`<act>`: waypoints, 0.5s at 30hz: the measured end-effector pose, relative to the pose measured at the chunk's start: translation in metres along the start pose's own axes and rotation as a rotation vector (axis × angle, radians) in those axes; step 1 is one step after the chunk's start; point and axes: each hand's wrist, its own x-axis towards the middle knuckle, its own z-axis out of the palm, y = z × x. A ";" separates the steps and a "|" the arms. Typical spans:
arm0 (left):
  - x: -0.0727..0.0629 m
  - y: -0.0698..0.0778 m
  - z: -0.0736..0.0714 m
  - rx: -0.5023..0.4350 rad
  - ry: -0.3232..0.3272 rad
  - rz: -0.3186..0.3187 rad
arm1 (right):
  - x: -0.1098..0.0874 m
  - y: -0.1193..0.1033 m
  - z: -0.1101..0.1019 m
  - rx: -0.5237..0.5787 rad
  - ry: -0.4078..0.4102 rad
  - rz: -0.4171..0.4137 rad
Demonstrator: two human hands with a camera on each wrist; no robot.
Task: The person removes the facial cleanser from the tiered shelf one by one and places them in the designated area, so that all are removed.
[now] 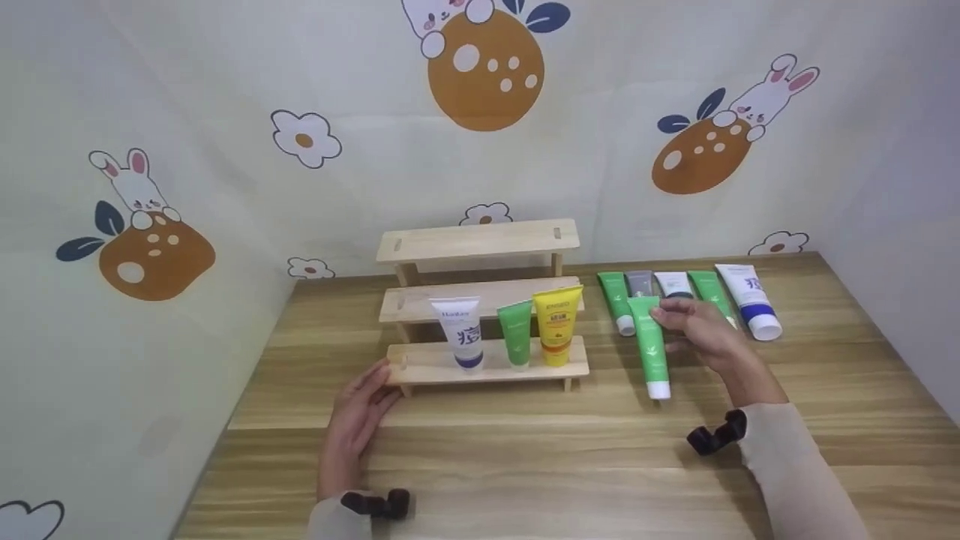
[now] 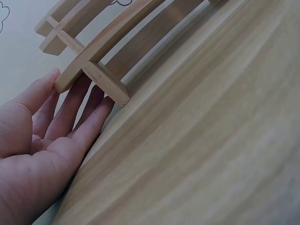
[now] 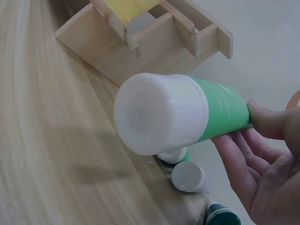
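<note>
Green tube (image 1: 649, 349) is in the right hand (image 1: 701, 330), which pinches it near its flat sealed end, with the thumb on one side and the fingers on the other. We see it raised over the desk (image 1: 525, 465), tilted, its white cap (image 1: 658, 390) lower and nearer to the person. We think that this grip is practical, because it leaves the cap free, and the cap can serve as a foot.

At the other side, the left hand (image 1: 364, 409) holds the end of the lowest step of the wooden rack (image 1: 480, 241), thumb at its edge and fingers underneath. We suppose that it steadies the rack, which looks rather light.

Between the two hands, three tubes stand upright on this step: a white tube (image 1: 457, 326) nearest to the left hand, then a small green tube (image 1: 516, 334), and a yellow tube (image 1: 557, 326) just beside it. Their wide caps carry them.

Beyond the right hand, a row of tubes (image 1: 673, 283) lies on the desk, caps toward the person, probably for easy reach.
</note>
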 end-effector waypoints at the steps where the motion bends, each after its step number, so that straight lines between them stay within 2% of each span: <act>1: 0.000 0.000 -0.001 0.005 -0.007 0.004 | 0.001 0.001 0.000 0.011 -0.014 0.006; 5: -0.001 0.000 -0.001 0.022 -0.022 0.005 | 0.002 0.005 0.002 0.025 -0.040 0.031; 11: -0.001 0.001 -0.002 0.021 -0.006 0.001 | 0.005 0.008 0.007 0.011 -0.051 0.046; 15: -0.001 0.001 -0.001 0.017 -0.009 0.007 | 0.006 0.010 0.010 0.047 -0.058 0.066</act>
